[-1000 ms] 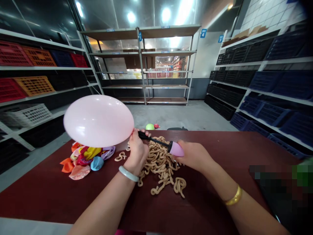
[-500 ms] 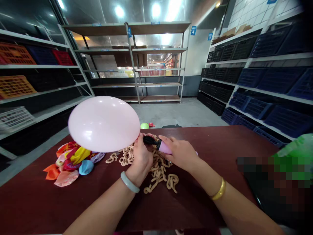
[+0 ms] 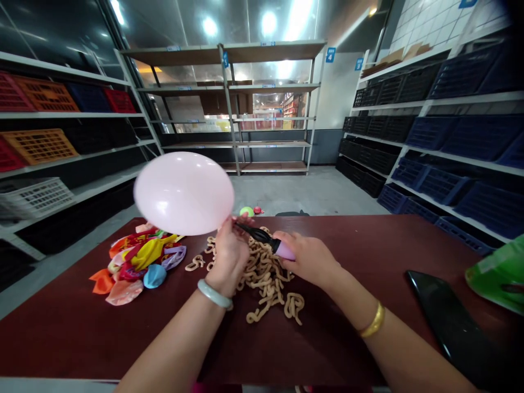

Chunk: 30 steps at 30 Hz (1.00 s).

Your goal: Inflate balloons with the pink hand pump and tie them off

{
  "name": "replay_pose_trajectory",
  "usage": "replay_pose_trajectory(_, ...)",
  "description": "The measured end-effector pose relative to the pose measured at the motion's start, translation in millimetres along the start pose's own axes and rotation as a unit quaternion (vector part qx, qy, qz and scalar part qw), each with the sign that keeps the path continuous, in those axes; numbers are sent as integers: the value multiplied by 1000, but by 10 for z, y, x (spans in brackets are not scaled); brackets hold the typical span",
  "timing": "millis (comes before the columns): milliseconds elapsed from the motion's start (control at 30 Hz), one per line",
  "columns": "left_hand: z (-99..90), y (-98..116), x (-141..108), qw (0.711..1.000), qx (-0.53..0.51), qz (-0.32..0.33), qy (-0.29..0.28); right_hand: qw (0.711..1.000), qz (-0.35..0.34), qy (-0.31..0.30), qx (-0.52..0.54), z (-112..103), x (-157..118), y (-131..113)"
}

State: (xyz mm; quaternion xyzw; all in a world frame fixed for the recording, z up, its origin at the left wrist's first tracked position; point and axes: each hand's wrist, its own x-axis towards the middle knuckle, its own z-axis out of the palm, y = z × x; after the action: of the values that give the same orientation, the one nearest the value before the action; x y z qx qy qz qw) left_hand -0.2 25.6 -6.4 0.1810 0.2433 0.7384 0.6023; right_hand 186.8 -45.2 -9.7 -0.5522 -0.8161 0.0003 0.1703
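A large inflated pale pink balloon (image 3: 184, 192) hangs over the table's left half. Its neck end is pinched in my left hand (image 3: 232, 248), which wears a pale bangle. My right hand (image 3: 309, 256), with a gold bracelet above the wrist, is wrapped round the light purple handle of a tool (image 3: 285, 250). The tool's black front part reaches to the fingers of my left hand. Beneath both hands lies a pile of tan, curled, rope-like pieces (image 3: 268, 284). To the left is a heap of uninflated coloured balloons (image 3: 147, 254).
On the dark red table (image 3: 347, 338), a black phone-like slab (image 3: 450, 316) and a green bag (image 3: 497, 273) lie at the right. Shelves with crates (image 3: 434, 183) stand on both sides. A green ball-like thing (image 3: 246, 211) shows beyond the table.
The balloon has shifted up relative to the table. The purple tool has tilted, and more of its black part shows between my hands. The view has turned slightly left.
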Motion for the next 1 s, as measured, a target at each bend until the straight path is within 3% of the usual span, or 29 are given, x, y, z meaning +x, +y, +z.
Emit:
replay_pose_trajectory(67, -68, 145, 141, 999, -10, 20, 24, 1000, 12, 10, 8, 8, 17, 100)
replay_pose_trajectory(133, -113, 258, 233, 999, -26, -10, 21, 999, 36, 13, 6, 6, 42, 230)
replay_pose_trajectory(200, -124, 308, 255, 996, -47, -68, -17, 997, 70, -2, -11, -5, 67, 376)
replay_pose_trajectory(300, -99, 292, 196, 982, -81, -152, -73, 989, 128, -50, -49, -32, 83, 597)
replay_pose_trajectory(367, -75, 269, 144, 975, -97, -184, -80, 982, 158, -79, -65, -49, 70, 737)
replay_pose_trajectory(600, -21, 217, 2, 960, -81, -230, -140, 960, 217, -161, -68, -48, -21, 1101)
replay_pose_trajectory(667, 5, 164, -65, 955, -68, -244, -157, 964, 220, -129, -72, -72, -10, 1066)
replay_pose_trajectory(733, 37, 81, -162, 948, -49, -265, -169, 977, 200, -33, -62, -113, 16, 907)
replay_pose_trajectory(833, 81, -89, -366, 937, -15, -295, -189, 985, 66, 145, 66, -145, 53, 498)
replay_pose_trajectory(900, 100, -209, -514, 933, 0, -297, -204, 972, -38, 187, 141, -120, 58, 229)
replay_pose_trajectory(1000, 115, -350, -689, 936, 7, -287, -206, 969, -69, 204, 120, -45, 37, -1)
